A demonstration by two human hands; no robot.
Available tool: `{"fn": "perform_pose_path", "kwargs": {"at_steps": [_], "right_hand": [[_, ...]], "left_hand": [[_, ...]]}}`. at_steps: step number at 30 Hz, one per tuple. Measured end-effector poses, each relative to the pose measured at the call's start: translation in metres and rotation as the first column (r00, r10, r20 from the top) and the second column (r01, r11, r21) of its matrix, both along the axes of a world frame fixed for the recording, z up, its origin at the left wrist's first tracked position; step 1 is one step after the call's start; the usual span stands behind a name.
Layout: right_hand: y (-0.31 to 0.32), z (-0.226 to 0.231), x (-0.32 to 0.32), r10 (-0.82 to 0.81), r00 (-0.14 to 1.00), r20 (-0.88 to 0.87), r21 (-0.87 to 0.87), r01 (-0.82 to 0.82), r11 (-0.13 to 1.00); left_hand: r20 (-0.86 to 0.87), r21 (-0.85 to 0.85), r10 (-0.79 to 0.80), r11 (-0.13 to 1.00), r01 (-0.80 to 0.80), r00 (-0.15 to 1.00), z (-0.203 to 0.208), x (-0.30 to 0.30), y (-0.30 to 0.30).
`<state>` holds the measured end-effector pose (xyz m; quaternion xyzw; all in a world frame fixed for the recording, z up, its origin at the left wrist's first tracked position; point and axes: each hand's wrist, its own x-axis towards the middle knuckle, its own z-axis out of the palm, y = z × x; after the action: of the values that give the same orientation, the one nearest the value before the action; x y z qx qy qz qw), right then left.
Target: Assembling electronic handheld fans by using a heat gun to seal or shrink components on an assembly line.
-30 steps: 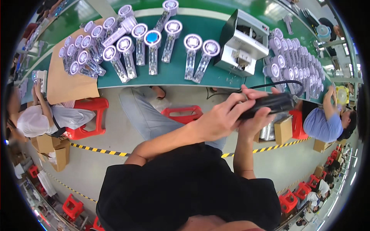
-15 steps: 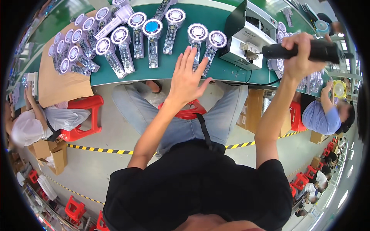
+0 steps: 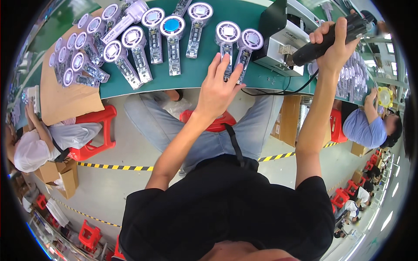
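In my right hand (image 3: 334,48) is a black electric screwdriver (image 3: 314,48), with my fingers wrapped round its body. Its tip points left and down, close to the metal outlet on the front of a white-and-black screw feeder (image 3: 278,45); I cannot tell whether they touch. My left hand (image 3: 217,87) has its fingers extended and apart over the lower ends of two purple-white handheld fans, a left one (image 3: 227,32) and a right one (image 3: 251,40). Both fans lie face up with circuit boards showing in their handles. The fingertips hide part of the left handle.
More opened fans lie across the green table (image 3: 191,78), one with a blue disc (image 3: 172,25) on its head. Several sit on brown cardboard (image 3: 65,100) at the left. A black cable (image 3: 300,90) runs along the front edge. Co-workers sit on both sides.
My right hand has brought the screwdriver's tip left to the feeder outlet and tilted its back end up. My left hand has shifted slightly right, its fingers bending over the two fans.
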<state>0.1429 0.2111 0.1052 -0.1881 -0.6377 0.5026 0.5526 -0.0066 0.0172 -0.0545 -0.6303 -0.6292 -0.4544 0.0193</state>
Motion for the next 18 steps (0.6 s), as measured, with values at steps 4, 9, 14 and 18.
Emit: {"fn": "perform_pose_path", "kwargs": {"at_steps": [4, 9, 14, 18], "right_hand": [[-0.016, -0.014, -0.003, 0.104, 0.988, -0.110, -0.127, -0.118, 0.985], [-0.032, -0.010, -0.032, 0.293, 0.913, -0.283, 0.095, -0.277, 0.956], [-0.032, -0.010, -0.068, 0.268, 0.962, -0.055, 0.260, -0.245, 0.934], [-0.033, -0.020, -0.079, 0.256, 0.967, -0.010, 0.296, -0.242, 0.924]], "left_hand": [[-0.057, -0.030, 0.031, 0.999, -0.033, 0.998, 0.000, 0.002, 0.002], [-0.048, -0.033, 0.033, 0.999, -0.035, 0.998, -0.003, 0.002, 0.002], [-0.051, -0.019, 0.064, 0.998, -0.065, 0.997, -0.007, 0.003, 0.003], [-0.029, -0.016, 0.051, 0.999, -0.052, 0.998, -0.007, 0.006, 0.004]]}}
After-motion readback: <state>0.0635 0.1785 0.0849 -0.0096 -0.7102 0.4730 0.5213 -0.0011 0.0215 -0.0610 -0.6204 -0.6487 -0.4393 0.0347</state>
